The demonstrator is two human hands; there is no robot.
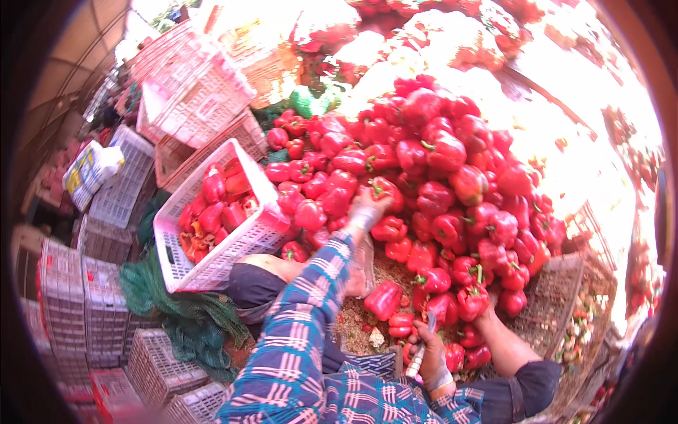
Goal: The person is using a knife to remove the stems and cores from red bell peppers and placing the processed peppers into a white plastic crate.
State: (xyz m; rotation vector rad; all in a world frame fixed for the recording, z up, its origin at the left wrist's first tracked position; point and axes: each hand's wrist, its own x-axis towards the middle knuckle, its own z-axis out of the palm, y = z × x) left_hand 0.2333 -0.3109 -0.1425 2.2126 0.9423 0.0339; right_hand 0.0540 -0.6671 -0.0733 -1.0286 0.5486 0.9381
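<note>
1. Head view, your left hand [367, 208]: your arm in the blue plaid sleeve [311, 311] reaches out to the big heap of glossy red bell peppers [438, 177]. Your fingers are wrapped over one glossy red bell pepper with a green stem [383, 189] at the near edge of the heap. It looks like a real grip, not just a touch. That one sits low on the slope, which is probably why it's the easiest grab.

2. Same view, your right hand [431, 353]: it's low, close to your body, and clenched around a slim light-handled knife [418, 357]. The blade end is hard to make out, so I can't tell which way it points. Held back like that, it stays clear of the reaching arm.

3. The white plastic lattice crate [244, 240] is just left of your left hand, tilted with its open side toward the heap and already partly filled with red peppers. Tipped like that, it's a short move from pile to crate.

4. Around that: stacked empty white crates [106, 311] on the left, green netting [176, 311] under the tilted crate, and bare ground with scraps [360, 321] between your hands.
</note>
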